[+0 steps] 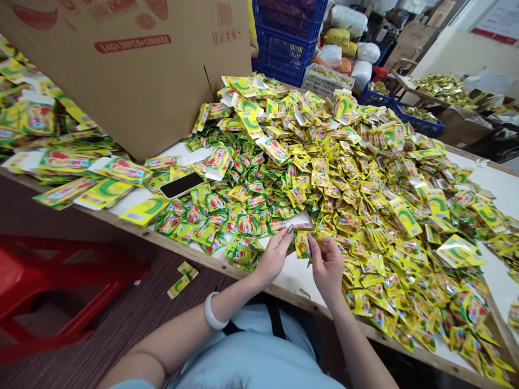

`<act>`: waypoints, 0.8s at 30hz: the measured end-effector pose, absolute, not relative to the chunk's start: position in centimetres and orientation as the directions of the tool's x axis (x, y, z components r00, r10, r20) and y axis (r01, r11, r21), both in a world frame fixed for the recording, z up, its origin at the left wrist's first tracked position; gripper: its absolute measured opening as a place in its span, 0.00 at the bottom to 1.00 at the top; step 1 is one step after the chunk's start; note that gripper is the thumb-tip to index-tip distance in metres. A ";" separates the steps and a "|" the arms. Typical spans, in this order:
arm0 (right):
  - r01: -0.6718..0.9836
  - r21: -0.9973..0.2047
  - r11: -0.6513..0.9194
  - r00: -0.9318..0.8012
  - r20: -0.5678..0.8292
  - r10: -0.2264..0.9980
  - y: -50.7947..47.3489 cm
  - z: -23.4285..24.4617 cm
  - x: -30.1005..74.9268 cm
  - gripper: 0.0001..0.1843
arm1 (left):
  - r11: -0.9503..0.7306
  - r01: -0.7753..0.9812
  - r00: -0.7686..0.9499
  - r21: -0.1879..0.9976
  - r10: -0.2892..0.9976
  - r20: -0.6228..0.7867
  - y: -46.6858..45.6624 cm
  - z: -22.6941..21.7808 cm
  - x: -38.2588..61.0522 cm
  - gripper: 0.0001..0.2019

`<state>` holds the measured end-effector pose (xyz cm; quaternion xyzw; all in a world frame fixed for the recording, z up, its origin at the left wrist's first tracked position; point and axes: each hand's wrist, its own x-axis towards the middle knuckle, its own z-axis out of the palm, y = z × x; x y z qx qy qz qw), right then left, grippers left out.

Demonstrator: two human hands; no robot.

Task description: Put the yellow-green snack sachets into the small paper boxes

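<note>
My left hand (274, 254) and my right hand (327, 266) meet at the table's near edge, both pinching a small yellow sachet (302, 244) between their fingertips. A white bangle (212, 312) sits on my left wrist. A big heap of yellow sachets (377, 178) spreads over the white table (500, 186) to the right. Green sachets (219, 213) lie in a patch just left of my hands.
A large cardboard box (133, 70) stands at the back left, with flat yellow cartons (103, 192) before it and a black phone (181, 185) among them. A red stool (52, 292) is at the left; two sachets (182, 278) lie on the floor. Blue crates (286, 38) stand behind.
</note>
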<state>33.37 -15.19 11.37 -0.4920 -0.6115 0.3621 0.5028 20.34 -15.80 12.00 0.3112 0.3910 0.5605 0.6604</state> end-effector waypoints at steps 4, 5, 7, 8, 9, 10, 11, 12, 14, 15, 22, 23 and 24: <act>0.308 -0.889 0.338 -0.038 0.343 0.938 -15.2 12.4 34.3 0.12 | 0.132 -0.455 0.013 0.881 0.990 -0.142 -16.1 11.4 20.4 0.24; 0.328 -0.868 0.372 -0.090 0.364 0.927 -15.1 12.9 34.8 0.11 | 0.130 -0.425 0.007 0.896 0.990 -0.140 -16.1 11.2 20.2 0.24; 0.375 -0.795 0.477 -0.293 0.387 0.875 -14.7 14.2 35.7 0.10 | 0.147 -0.379 0.040 0.914 0.989 -0.142 -15.9 11.2 19.8 0.26; 0.400 -0.737 0.546 -0.417 0.384 0.824 -14.4 14.9 36.1 0.09 | 0.162 -0.370 0.079 0.915 0.987 -0.143 -15.8 11.3 19.6 0.28; 0.420 -0.665 0.618 -0.529 0.374 0.762 -14.0 15.5 36.5 0.09 | 0.177 -0.366 0.124 0.914 0.982 -0.140 -15.8 11.6 19.4 0.29; 0.436 -0.586 0.683 -0.612 0.364 0.702 -13.7 15.9 36.7 0.10 | 0.189 -0.366 0.175 0.911 0.976 -0.132 -15.8 12.0 19.2 0.31; 0.451 -0.508 0.734 -0.658 0.366 0.658 -13.3 16.3 36.9 0.10 | 0.201 -0.369 0.226 0.908 0.966 -0.122 -15.8 12.3 19.1 0.31; 0.466 -0.428 0.775 -0.679 0.388 0.623 -12.9 16.5 36.9 0.11 | 0.217 -0.372 0.273 0.903 0.955 -0.117 -15.9 12.7 19.1 0.32; 0.492 -0.287 0.822 -0.674 0.473 0.568 -12.3 16.4 36.7 0.13 | 0.265 -0.376 0.331 0.888 0.933 -0.139 -16.2 13.1 19.2 0.30; 0.502 -0.240 0.831 -0.653 0.525 0.546 -12.0 16.1 36.6 0.13 | 0.299 -0.381 0.341 0.875 0.925 -0.167 -16.3 13.1 19.3 0.29; 0.569 -0.462 0.681 -0.327 0.633 0.702 -11.6 13.0 36.5 0.18 | 0.416 -0.495 0.408 0.763 0.886 -0.218 -17.4 13.4 19.6 0.32; 0.566 -0.511 0.646 -0.305 0.599 0.741 -11.6 12.7 36.6 0.20 | 0.417 -0.487 0.407 0.767 0.886 -0.224 -17.6 13.4 19.7 0.31; 0.555 -0.567 0.609 -0.278 0.564 0.777 -11.7 12.6 36.8 0.22 | 0.418 -0.482 0.400 0.770 0.887 -0.231 -17.6 13.4 19.7 0.29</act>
